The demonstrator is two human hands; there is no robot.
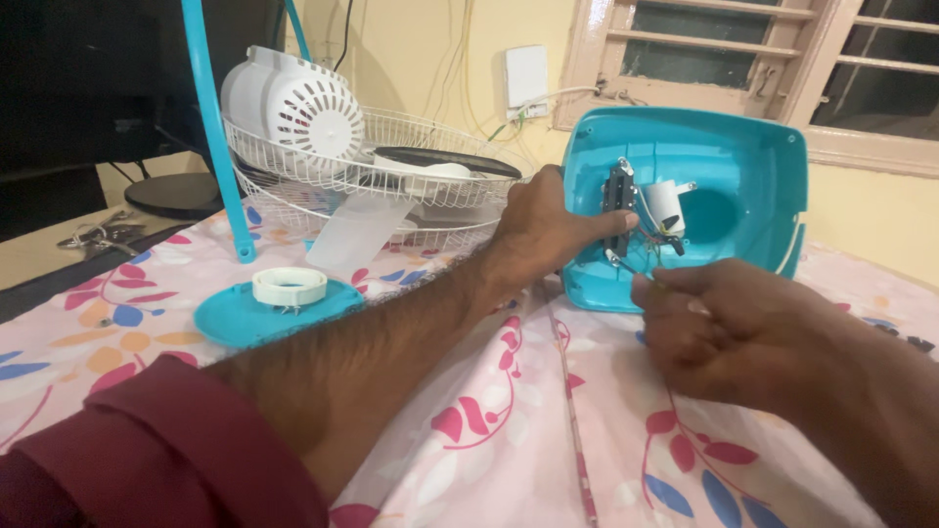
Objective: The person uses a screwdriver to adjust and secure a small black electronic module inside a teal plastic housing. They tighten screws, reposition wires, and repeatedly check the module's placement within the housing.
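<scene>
Both hands work inside the turquoise fan base: left gripping its rim, right pinching wires.

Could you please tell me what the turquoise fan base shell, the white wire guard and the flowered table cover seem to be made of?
The turquoise fan base shell looks like moulded plastic: glossy, uniform colour, rounded edges. The white wire guard appears to be thin metal wire with a white coating, though plastic cannot be ruled out. The pink flowered table cover seems to be woven cloth: matt, printed, with soft folds.
</scene>
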